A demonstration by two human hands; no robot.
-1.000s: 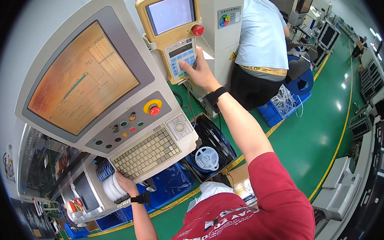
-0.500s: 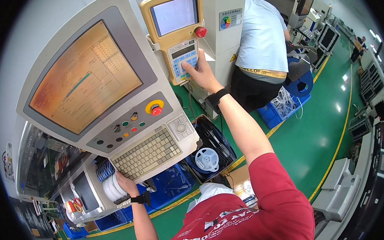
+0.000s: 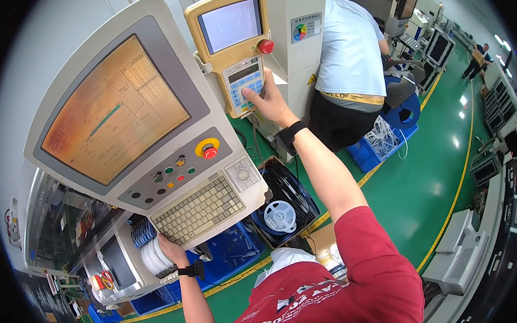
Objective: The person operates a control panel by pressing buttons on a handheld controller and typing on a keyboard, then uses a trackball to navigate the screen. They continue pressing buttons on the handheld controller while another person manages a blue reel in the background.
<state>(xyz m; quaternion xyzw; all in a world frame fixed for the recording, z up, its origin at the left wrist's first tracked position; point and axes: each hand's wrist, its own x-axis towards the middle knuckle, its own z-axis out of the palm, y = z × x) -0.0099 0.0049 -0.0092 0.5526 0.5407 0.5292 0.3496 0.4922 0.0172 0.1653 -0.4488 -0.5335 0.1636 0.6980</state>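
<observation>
My right hand point(image 3: 272, 103) is wrapped round the lower right side of a beige handheld control pendant point(image 3: 216, 59). Its thumb rests on the blue and white keypad, below a small dark display. The pendant has a lit screen and a red stop button, and sits in a bracket. My left hand point(image 3: 173, 252) is at the lower left edge of a grey control console point(image 3: 150, 196), beside the keyboard point(image 3: 200, 213) and a row of white reels point(image 3: 154, 258). Its fingertips are mostly hidden there. An orange-tinted screen point(image 3: 115, 113) fills the console's upper part.
Close on the right, a person in a light blue shirt point(image 3: 350, 48) bends over a machine. A black crate point(image 3: 285, 177) with a pale reel stands below the console, near blue bins point(image 3: 230, 249). Another person point(image 3: 478, 60) is far down the green aisle.
The view has shifted slightly, while both hands stay at the pendant and the console edge. My right thumb has moved slightly on the keypad. The distant person has moved and now carries a box.
</observation>
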